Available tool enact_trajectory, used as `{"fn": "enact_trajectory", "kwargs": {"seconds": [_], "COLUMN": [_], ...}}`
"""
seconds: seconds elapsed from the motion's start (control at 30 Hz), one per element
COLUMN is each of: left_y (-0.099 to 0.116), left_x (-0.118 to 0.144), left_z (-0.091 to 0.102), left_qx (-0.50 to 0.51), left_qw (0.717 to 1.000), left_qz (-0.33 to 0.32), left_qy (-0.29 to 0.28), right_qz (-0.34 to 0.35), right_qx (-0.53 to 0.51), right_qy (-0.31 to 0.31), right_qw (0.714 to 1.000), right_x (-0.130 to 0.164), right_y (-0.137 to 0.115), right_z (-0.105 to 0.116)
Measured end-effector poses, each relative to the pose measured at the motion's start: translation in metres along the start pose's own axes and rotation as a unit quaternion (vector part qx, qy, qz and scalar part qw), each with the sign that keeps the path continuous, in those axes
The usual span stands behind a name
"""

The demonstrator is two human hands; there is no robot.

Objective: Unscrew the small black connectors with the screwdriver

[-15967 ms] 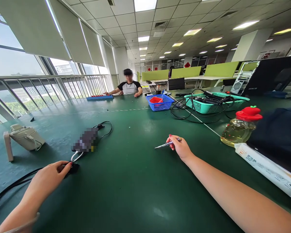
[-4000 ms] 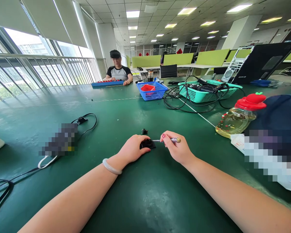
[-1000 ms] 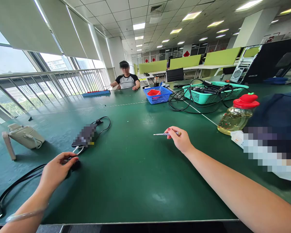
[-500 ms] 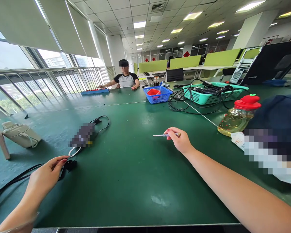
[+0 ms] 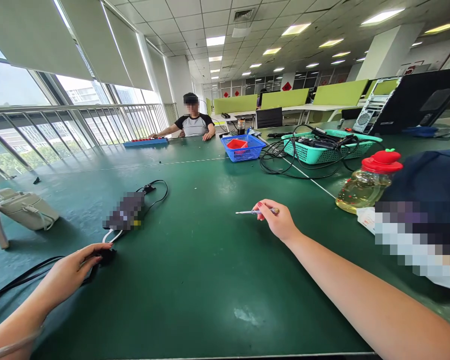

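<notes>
Wide dark green table stretches away. Far end, a person in a grey-and-black shirt sits with both hands by a long blue tray. Blue plastic basket holds a red box; beside it a teal mesh basket spills black cables. Right, a red-capped bottle of yellow liquid. Left, a cream pouch.

The plug is held at the table's left by the left hand; the screwdriver is held centrally by the right hand; 1 bottle stands far right.
</notes>
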State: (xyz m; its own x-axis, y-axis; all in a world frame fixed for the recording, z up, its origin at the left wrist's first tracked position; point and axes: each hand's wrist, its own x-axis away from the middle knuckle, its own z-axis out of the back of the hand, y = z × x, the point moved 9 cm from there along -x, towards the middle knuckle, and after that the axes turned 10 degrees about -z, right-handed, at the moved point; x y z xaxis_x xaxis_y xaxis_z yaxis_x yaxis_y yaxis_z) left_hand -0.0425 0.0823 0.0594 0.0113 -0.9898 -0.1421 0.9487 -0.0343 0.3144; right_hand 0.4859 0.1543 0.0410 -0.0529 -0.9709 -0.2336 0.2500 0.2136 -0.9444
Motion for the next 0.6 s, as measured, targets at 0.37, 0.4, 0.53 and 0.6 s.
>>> {"fn": "enact_trajectory", "kwargs": {"seconds": [0.37, 0.4, 0.53, 0.6], "left_y": [0.028, 0.023, -0.015, -0.034], "left_x": [0.018, 0.019, 0.028, 0.032], "left_z": [0.003, 0.003, -0.005, -0.014], "left_qx": [-0.170, -0.165, -0.116, -0.082], "left_qw": [0.985, 0.986, 0.992, 0.996], "left_qz": [0.037, 0.032, 0.031, 0.023], "left_qy": [0.013, 0.018, 0.043, 0.036], "right_qz": [0.003, 0.001, 0.001, 0.007], "right_qx": [0.004, 0.003, 0.004, 0.008], "right_qy": [-0.005, -0.005, -0.003, -0.005], "right_qw": [1.000, 1.000, 1.000, 1.000], "right_x": [0.000, 0.000, 0.000, 0.000], "right_y": [0.002, 0.002, 0.001, 0.001], "right_z": [-0.001, -0.002, -0.002, -0.002]}}
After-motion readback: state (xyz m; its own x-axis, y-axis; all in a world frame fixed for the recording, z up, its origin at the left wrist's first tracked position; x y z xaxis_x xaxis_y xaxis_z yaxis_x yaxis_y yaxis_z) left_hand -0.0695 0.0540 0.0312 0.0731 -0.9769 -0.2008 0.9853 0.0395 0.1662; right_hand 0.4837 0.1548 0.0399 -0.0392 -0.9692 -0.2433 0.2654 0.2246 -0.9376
